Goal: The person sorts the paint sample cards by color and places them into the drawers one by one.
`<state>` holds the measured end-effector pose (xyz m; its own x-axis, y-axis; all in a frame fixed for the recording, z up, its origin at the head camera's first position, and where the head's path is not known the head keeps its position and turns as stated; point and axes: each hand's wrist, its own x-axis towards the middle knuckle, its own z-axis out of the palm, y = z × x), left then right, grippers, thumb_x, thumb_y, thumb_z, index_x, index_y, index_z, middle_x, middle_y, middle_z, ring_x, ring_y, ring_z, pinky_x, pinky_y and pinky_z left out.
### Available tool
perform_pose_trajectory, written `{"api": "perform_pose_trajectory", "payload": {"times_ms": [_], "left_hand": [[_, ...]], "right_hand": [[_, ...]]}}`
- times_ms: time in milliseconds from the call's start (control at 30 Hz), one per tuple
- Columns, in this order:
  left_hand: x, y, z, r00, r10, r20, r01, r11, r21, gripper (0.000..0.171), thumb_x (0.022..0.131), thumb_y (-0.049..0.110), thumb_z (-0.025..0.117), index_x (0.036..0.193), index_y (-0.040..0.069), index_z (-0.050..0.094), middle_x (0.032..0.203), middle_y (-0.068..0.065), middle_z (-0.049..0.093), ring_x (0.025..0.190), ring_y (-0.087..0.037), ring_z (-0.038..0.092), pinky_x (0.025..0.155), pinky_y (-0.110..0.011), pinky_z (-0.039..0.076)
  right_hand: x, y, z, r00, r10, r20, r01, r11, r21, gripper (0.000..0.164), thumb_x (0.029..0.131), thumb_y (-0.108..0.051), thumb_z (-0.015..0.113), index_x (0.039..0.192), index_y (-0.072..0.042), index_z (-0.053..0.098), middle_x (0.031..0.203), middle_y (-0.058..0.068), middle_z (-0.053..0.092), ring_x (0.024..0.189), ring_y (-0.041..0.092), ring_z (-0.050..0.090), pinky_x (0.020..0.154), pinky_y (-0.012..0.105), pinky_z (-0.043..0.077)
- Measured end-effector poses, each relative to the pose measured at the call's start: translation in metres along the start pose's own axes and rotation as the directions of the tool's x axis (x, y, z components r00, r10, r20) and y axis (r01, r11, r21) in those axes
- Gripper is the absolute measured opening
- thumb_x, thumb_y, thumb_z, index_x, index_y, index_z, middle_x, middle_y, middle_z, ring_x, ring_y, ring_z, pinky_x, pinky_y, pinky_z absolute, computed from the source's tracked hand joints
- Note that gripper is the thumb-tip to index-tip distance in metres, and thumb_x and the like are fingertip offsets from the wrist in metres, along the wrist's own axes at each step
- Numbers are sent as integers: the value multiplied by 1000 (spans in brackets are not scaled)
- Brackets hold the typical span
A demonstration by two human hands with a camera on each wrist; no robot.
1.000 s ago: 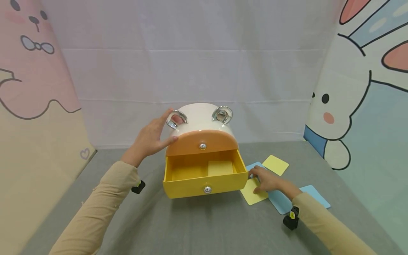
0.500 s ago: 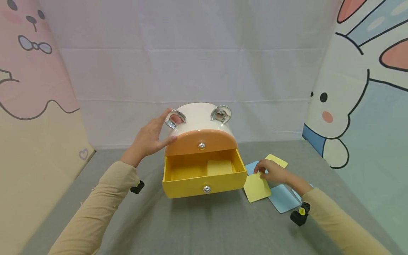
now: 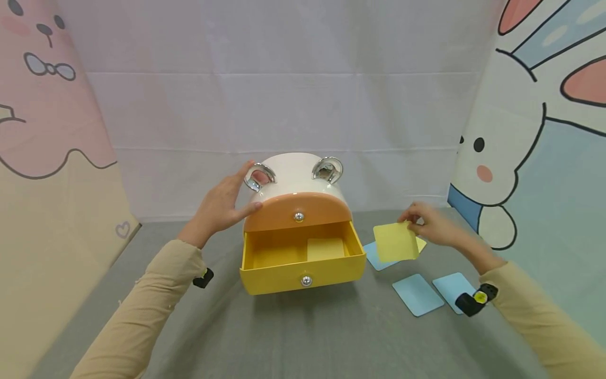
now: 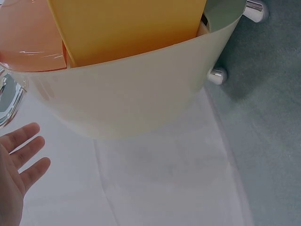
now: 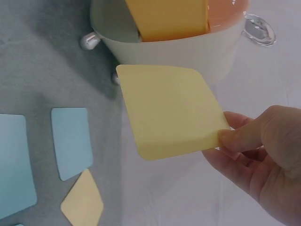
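A white cabinet [image 3: 295, 173] with silver ears stands mid-table, its orange upper drawer [image 3: 322, 213] closed and its yellow lower drawer [image 3: 274, 279] pulled out. One yellow card [image 3: 325, 249] lies inside the lower drawer at the right. My left hand [image 3: 220, 205] rests against the cabinet's left side by the ear, thumb at the orange drawer's edge, fingers straight. Right of the cabinet, my right hand [image 3: 433, 225] pinches a yellow square card [image 3: 394, 242] by its corner between thumb and fingers, raised over the table. The right wrist view shows this card [image 5: 169, 113] face-on.
Two blue cards, one [image 3: 417, 295] beside the other [image 3: 453, 289], lie on the grey table at the right. Another blue card [image 3: 376, 258] and a yellow card [image 3: 421, 244] lie behind, partly covered by the raised card. A white cloth [image 3: 293, 95] hangs behind.
My right hand has picked the yellow card up off the table and moved it up and to the right, uncovering the blue card beneath. The left hand stays at the cabinet.
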<state>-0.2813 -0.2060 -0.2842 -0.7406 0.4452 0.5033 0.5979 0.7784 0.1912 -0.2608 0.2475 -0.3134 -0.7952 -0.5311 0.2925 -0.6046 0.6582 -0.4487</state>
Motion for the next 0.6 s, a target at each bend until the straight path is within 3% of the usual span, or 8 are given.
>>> {"api": "perform_pose_trajectory", "payload": {"times_ms": [267, 600], "left_hand": [[0, 1, -1, 1000, -12, 5, 12, 1000, 2, 85, 81, 49, 59, 147, 22, 12, 128, -19, 48, 111, -34, 46, 82, -53, 42], [1, 1, -1, 1000, -8, 9, 8, 1000, -3, 84, 82, 52, 56, 147, 22, 11, 130, -19, 47, 112, -34, 46, 84, -53, 41]], "right_hand": [[11, -26, -33, 993, -76, -89, 67, 992, -106, 20, 75, 17, 59, 90, 5, 63, 85, 8, 53, 76, 20, 49, 60, 24, 47], [29, -63, -52, 984, -117, -135, 106, 991, -85, 20, 78, 14, 59, 94, 3, 63, 90, 8, 55, 79, 19, 50, 65, 16, 48]]}}
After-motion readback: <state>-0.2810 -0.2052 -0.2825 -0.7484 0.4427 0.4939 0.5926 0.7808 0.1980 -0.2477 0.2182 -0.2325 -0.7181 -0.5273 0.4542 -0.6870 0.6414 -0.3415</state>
